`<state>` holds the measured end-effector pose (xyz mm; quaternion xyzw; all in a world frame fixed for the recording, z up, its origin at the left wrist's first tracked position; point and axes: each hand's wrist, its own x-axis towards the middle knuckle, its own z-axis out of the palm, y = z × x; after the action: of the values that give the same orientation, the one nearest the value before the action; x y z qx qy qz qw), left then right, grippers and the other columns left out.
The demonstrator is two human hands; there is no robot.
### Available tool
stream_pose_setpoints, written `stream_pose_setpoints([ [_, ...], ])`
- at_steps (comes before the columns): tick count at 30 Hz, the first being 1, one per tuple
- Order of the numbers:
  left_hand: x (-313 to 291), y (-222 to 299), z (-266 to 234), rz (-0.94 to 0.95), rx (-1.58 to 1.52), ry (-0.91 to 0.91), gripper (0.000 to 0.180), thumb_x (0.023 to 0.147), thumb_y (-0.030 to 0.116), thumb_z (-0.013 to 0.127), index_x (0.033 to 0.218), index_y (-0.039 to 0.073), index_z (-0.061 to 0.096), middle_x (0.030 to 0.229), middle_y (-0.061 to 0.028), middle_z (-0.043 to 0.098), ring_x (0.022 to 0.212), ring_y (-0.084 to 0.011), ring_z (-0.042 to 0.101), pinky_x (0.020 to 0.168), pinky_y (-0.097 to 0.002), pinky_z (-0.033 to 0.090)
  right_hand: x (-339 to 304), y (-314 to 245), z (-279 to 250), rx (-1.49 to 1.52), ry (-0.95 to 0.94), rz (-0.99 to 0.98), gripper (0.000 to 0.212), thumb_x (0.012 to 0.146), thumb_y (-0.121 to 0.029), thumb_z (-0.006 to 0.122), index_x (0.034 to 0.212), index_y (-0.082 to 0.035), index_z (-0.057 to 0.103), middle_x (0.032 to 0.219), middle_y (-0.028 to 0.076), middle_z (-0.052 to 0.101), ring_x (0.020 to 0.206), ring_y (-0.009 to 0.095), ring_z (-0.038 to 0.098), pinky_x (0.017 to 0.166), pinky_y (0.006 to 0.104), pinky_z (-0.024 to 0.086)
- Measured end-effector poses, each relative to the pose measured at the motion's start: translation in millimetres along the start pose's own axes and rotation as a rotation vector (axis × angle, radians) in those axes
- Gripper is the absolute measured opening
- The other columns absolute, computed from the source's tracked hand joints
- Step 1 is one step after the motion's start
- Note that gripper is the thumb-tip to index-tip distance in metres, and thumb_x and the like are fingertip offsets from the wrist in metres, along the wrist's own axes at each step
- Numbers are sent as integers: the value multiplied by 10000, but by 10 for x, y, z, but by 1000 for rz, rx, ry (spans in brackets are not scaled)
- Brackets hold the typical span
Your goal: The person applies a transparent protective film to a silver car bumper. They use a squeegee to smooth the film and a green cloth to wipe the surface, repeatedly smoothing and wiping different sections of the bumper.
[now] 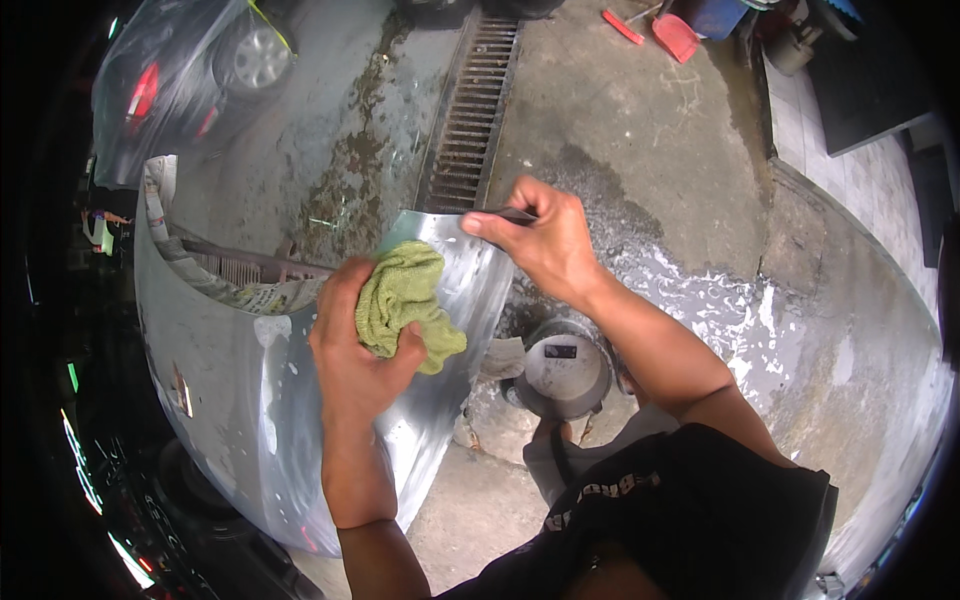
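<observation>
A grey car body panel (225,400), perhaps a bumper, curves across the left and middle, with pale filler-like patches and a wet-looking, shiny corner. My left hand (350,350) grips a crumpled green cloth (400,300) against that corner. At the panel's far edge, my right hand (550,245) pinches a thin dark sheet (515,214), which looks like sandpaper, between thumb and fingers. The thumb tip lies at the panel's edge. Part of the sheet is hidden by the fingers.
Masking newspaper (285,297) lines the panel's opening. A bucket (562,375) stands below my right forearm on wet concrete. Beyond the panel runs a metal drain grate (470,120). A plastic-covered car (180,85) is at far left; a red dustpan (676,38) lies at the back right.
</observation>
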<state>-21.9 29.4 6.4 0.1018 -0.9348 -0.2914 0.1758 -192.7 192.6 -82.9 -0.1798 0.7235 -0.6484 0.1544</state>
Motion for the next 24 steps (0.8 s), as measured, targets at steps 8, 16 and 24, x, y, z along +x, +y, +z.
stream_pose_setpoints([
  [8, 5, 14, 17, -22, -35, -5, 621, 743, 146, 781, 1312, -22, 599, 1231, -216, 686, 1118, -416, 687, 986, -464, 545, -68, 159, -46, 142, 63, 44, 441, 883, -263, 911, 718, -73, 549, 655, -27, 553, 641, 67, 474, 546, 301, 449],
  [16, -10, -7, -15, -12, -31, -19, 631, 749, 152, 782, 1327, -18, 592, 1237, -215, 684, 1133, -407, 683, 988, -459, 545, -216, 238, -139, 202, 87, 77, 338, 919, -237, 880, 791, -52, 627, 713, -33, 602, 680, 40, 500, 562, 254, 437],
  [24, -42, -13, -31, -45, -49, -3, 627, 740, 128, 783, 1321, -18, 596, 1244, -222, 680, 1121, -414, 683, 988, -461, 542, -130, 120, 66, 213, 28, 6, 444, 870, -216, 917, 713, -53, 535, 684, -16, 569, 678, 47, 472, 576, 274, 425],
])
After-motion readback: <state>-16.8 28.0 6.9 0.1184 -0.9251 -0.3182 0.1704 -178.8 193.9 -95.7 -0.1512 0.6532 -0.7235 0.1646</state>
